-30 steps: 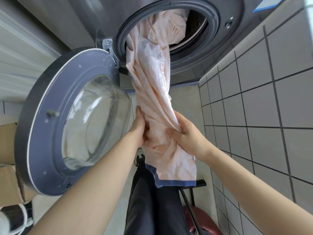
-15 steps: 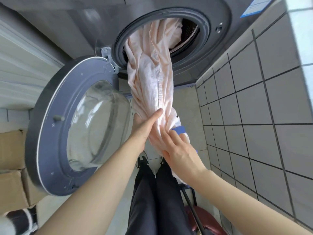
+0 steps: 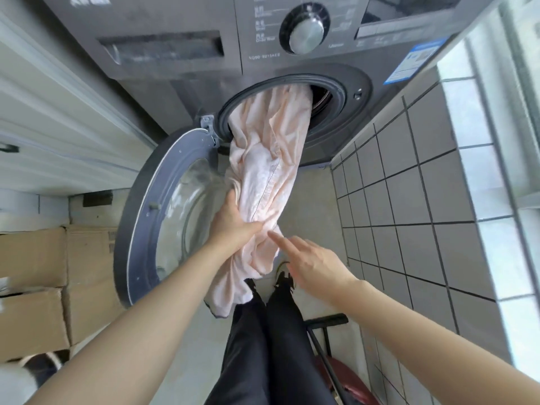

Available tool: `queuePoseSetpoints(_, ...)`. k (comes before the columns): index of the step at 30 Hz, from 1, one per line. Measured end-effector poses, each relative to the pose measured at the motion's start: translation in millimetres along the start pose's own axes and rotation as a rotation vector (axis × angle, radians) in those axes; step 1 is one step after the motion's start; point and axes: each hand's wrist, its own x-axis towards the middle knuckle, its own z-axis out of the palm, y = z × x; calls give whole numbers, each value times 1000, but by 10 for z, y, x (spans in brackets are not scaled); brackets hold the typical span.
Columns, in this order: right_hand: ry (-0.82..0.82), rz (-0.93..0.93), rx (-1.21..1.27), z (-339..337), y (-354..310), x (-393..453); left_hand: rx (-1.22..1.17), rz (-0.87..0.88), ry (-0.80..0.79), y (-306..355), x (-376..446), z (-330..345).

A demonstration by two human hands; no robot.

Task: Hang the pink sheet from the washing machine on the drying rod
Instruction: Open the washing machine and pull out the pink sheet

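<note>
The pink sheet (image 3: 264,182) is gripped by the left hand (image 3: 233,222); the right hand (image 3: 311,263) is spread, holding nothing. It should be drawn steadily from the washing machine (image 3: 181,92), kept off the floor (image 3: 315,217).

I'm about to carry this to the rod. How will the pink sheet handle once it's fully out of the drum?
Likely floppy: the pink sheet sags in folds below the left hand. Probably bulky, needing both hands; part is inside the washing machine. Its hem may drag.

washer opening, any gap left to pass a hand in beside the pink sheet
The pink sheet fills the left and middle of the washer opening. One dark gap shows at its upper right, against the door seal. The left hand grips the sheet lower down; the right hand is open beside it.
</note>
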Motion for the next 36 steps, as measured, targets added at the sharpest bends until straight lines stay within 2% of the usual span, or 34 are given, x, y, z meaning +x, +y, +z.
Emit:
queuePoseSetpoints(4,45,9,21,-353,-20,26,42,47,-33,19,-325,-271)
queuePoseSetpoints(10,58,-40,-113,-655,-255,242,-100,127,-54,100,-778,-629)
queuePoseSetpoints(13,104,-151,-176,-797,-409,425,-106,177,-63,123,-973,-814)
queuePoseSetpoints(16,114,-224,-63,-957,-548,576,-63,265,-106,135,-1176,-1018)
queuePoseSetpoints(20,-4,-279,27,-1080,-675,722,36,318,-118,147,-1425,-1314)
queuePoseSetpoints(25,-123,-444,-117,-1065,-884,920,114,504,-24,208,-1723,-1664)
queuePoseSetpoints(29,-258,-483,-152,-1126,-1068,997,27,502,34,214,-1935,-1990)
queuePoseSetpoints(33,-330,-383,-107,-1177,-1242,1135,-35,572,165,312,-2185,-2247)
queuePoseSetpoints(36,-282,-301,-72,-1225,-1330,1258,-5,697,303,339,-2265,-2368)
